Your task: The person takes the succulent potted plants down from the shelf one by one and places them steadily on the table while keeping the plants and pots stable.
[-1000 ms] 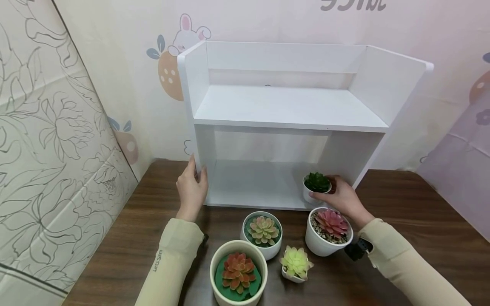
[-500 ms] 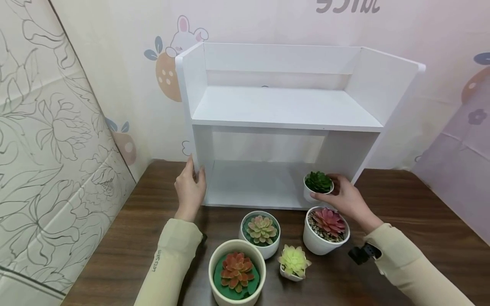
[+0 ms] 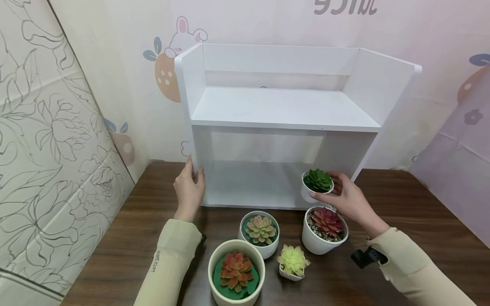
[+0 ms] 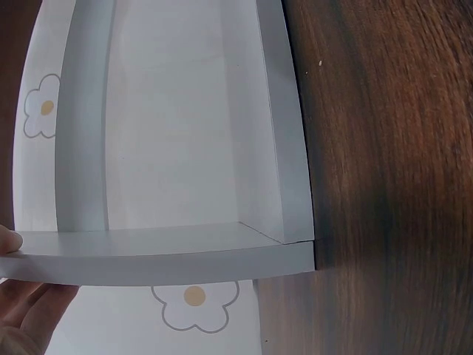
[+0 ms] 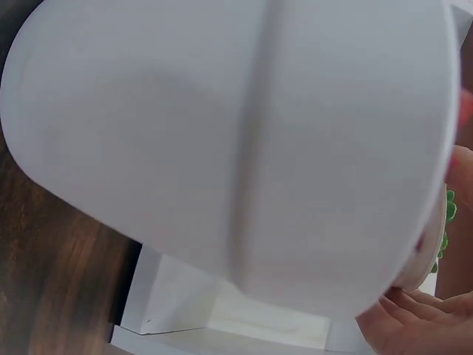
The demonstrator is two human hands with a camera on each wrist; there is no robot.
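Note:
In the head view my right hand (image 3: 354, 199) grips a small white pot with a dark green succulent (image 3: 318, 181) at the right front of the white shelf unit's (image 3: 285, 126) lower level. Whether the pot touches the board is hard to tell. My left hand (image 3: 189, 187) pinches the unit's left side panel; in the left wrist view the thumb (image 4: 9, 241) lies on one face of that panel (image 4: 162, 265) and fingers on the other. Just in front of the right hand stands a white pot with a dark red succulent (image 3: 327, 222), whose white wall (image 5: 222, 148) fills much of the right wrist view.
On the brown wooden table (image 3: 126, 229), in front of the unit, stand a white pot with a pale succulent (image 3: 261, 229), a cream pot with an orange-red succulent (image 3: 236, 272) and a small pot with a yellow-green succulent (image 3: 292, 261). A patterned wall (image 3: 268, 21) rises behind.
My right wrist has shifted to the right and toward the front, and the green succulent's pot sits slightly higher. The left hand keeps its grip on the panel. The head view has shifted a little.

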